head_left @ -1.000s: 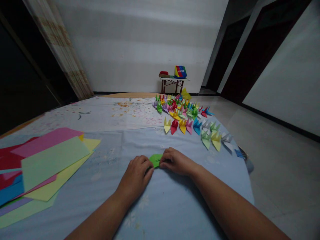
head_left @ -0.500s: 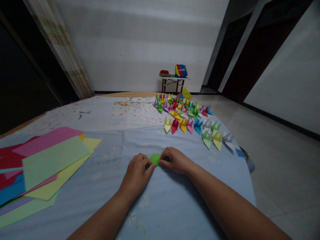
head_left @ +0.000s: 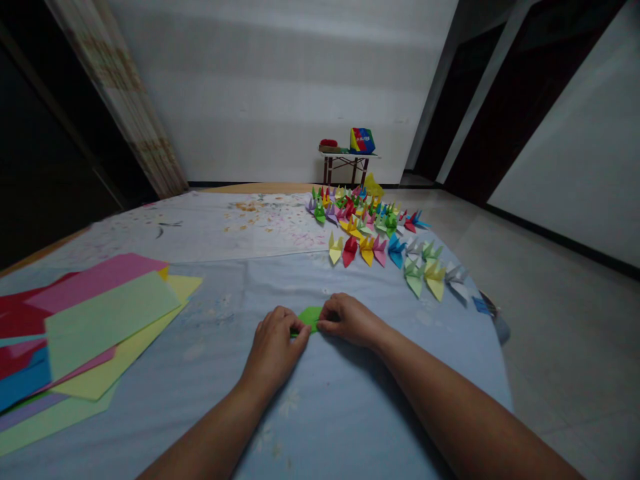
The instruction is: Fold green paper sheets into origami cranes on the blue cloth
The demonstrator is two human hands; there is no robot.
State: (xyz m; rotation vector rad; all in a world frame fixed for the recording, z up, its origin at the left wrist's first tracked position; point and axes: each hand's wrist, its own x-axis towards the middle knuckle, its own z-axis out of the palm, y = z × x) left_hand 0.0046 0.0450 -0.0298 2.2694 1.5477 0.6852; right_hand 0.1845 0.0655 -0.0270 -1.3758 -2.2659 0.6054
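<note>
A small folded piece of green paper (head_left: 311, 316) lies low over the blue tablecloth, between my two hands. My left hand (head_left: 279, 340) pinches its left end between thumb and fingers. On the opposite side, my right hand (head_left: 350, 321) grips the right end with curled fingers. Both hands rest close to the cloth, and their fingers cover the ends of the paper.
Loose sheets of coloured paper (head_left: 113, 320) are piled on the left of the table. Many folded paper cranes (head_left: 367, 250) stand at the right and far right, near the table's curved edge. Beyond the table, a small stand (head_left: 349, 157) holds a colourful box (head_left: 362, 141).
Almost nothing differs. My hands stay in place on the green paper, with only a very slight shift of the fingers.
</note>
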